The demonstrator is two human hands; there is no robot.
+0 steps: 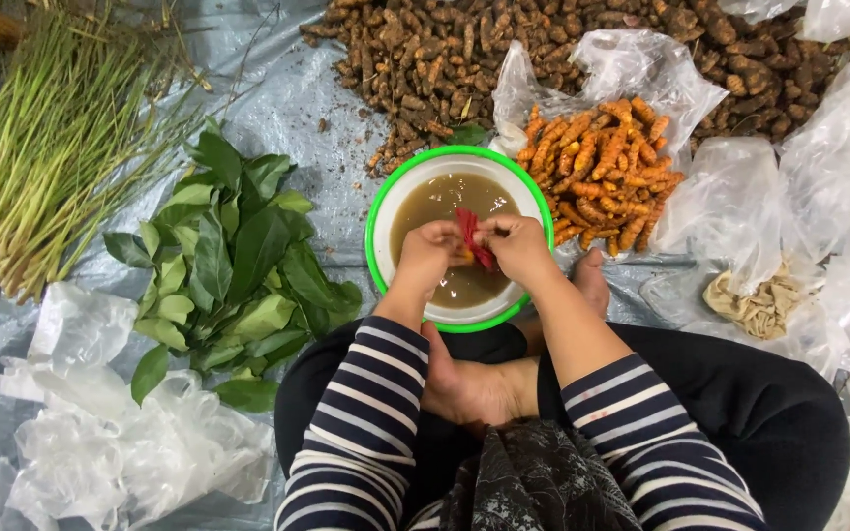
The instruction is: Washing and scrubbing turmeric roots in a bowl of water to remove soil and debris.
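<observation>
Both arms wear long sleeves [366, 413] striped navy and white, pushed up past the wrists. A dark patterned cloth [533, 482] hangs at the chest. Black trousers [769, 413] cover the legs; the feet [474, 388] are bare.

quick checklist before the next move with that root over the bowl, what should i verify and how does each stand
1. Left hand has the small orange root: ok, though most of the root is hidden.
2. Right hand has the red tool: ok; what kind of tool, cannot tell.
3. Both hands are over the bowl, so drips fall inside: ok.
4. Water in the bowl is clean: not ok, it looks murky brown.
5. Pile of cleaned orange roots lies close beside the bowl on clear plastic: ok.
6. Unwashed brown roots lie apart from the cleaned ones: cannot tell; the heaps look very close.
</observation>
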